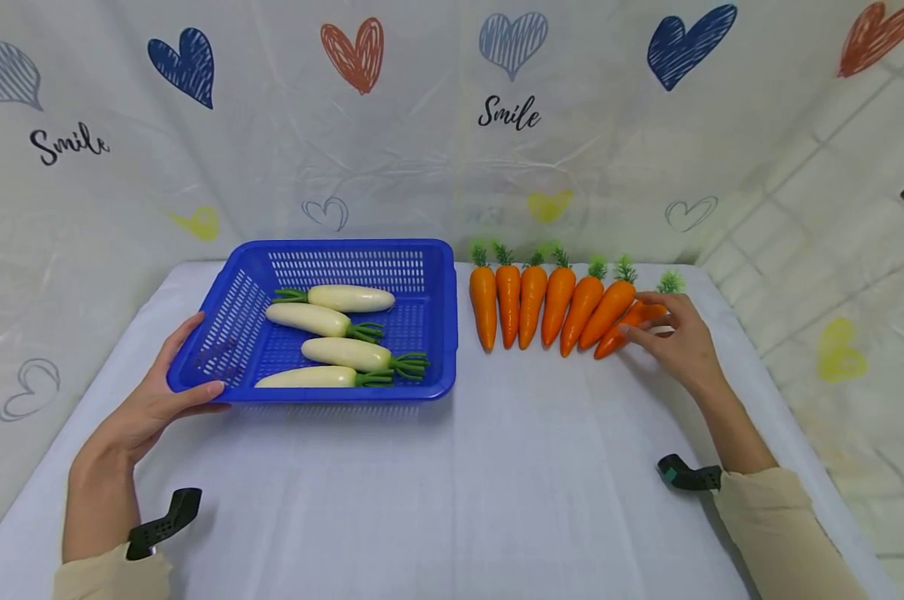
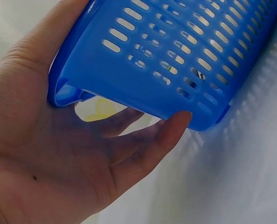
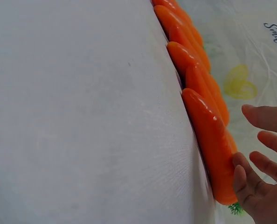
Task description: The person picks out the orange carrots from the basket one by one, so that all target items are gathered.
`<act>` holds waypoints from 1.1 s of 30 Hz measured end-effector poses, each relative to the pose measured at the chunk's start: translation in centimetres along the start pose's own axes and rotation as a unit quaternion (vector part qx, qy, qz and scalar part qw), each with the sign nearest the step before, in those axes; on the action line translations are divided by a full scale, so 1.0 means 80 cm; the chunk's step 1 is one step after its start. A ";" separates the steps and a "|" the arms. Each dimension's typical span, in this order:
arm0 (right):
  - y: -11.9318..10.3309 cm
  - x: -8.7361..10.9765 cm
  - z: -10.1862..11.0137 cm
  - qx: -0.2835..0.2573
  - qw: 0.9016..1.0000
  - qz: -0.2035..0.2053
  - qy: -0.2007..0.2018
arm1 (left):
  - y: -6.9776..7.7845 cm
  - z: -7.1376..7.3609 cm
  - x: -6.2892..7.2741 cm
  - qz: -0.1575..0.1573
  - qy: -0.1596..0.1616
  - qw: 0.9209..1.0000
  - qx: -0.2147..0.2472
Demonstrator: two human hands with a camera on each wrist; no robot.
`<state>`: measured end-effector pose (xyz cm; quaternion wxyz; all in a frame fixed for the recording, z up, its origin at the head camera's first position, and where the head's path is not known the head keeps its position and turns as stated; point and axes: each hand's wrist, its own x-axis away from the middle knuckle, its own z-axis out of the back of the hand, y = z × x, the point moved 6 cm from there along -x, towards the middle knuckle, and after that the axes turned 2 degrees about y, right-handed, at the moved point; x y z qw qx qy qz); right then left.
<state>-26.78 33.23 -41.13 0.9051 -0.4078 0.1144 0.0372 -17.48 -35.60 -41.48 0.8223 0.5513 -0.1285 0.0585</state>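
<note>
At the left, a blue plastic basket (image 1: 454, 333) with slotted walls holds several white radishes (image 1: 350, 298) with green stem ends. My left hand (image 1: 147, 400) grips its near left corner, the thumb over the front rim and the other fingers along the left side. In the left wrist view, that hand (image 2: 78, 144) is around the corner of the basket (image 2: 115, 79). My right hand (image 1: 676, 342) is at the rightmost carrot (image 1: 615, 337) of a row. In the right wrist view its fingers (image 3: 252, 179) are spread, with fingertips right at the carrot's (image 3: 208, 144) thick end.
Several other orange carrots (image 1: 532, 307) with green tops lie side by side, right of the basket, along the table's back edge. A white cloth (image 1: 459, 500) covers the table. Behind it hangs a pale sheet (image 1: 422, 125) printed with hearts. Black wrist cameras (image 1: 162, 525) sit at both sleeves.
</note>
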 end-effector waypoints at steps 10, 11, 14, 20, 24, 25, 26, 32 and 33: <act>-0.006 -0.006 0.000 0.013 1.000 -0.002 0.026 | 0.001 0.003 -0.003 0.000 -0.002 1.000 -0.024; -0.007 -0.007 -0.001 0.013 1.000 -0.001 0.028 | 0.001 0.004 -0.003 0.001 -0.002 1.000 -0.027; -0.012 -0.010 -0.002 0.014 0.999 -0.005 0.032 | 0.000 0.007 -0.002 0.003 0.000 0.999 -0.038; -0.023 -0.016 -0.004 0.013 0.999 -0.004 0.038 | 0.003 0.008 0.002 0.011 0.008 0.997 -0.075; -0.037 -0.023 -0.006 0.009 0.999 0.017 0.035 | 0.009 0.011 0.003 0.010 0.012 0.993 -0.119; -0.041 -0.024 -0.007 0.010 0.999 0.022 0.032 | 0.010 0.012 0.003 0.011 0.014 0.991 -0.129; -0.045 -0.026 -0.008 0.010 0.999 0.025 0.029 | 0.011 0.012 0.003 0.013 0.016 0.990 -0.137; -0.067 -0.036 -0.016 0.021 0.999 0.041 0.006 | 0.026 0.011 0.005 0.015 0.063 0.977 -0.201; -0.070 -0.038 -0.017 0.022 0.999 0.042 0.002 | 0.032 0.010 0.005 0.009 0.076 0.974 -0.211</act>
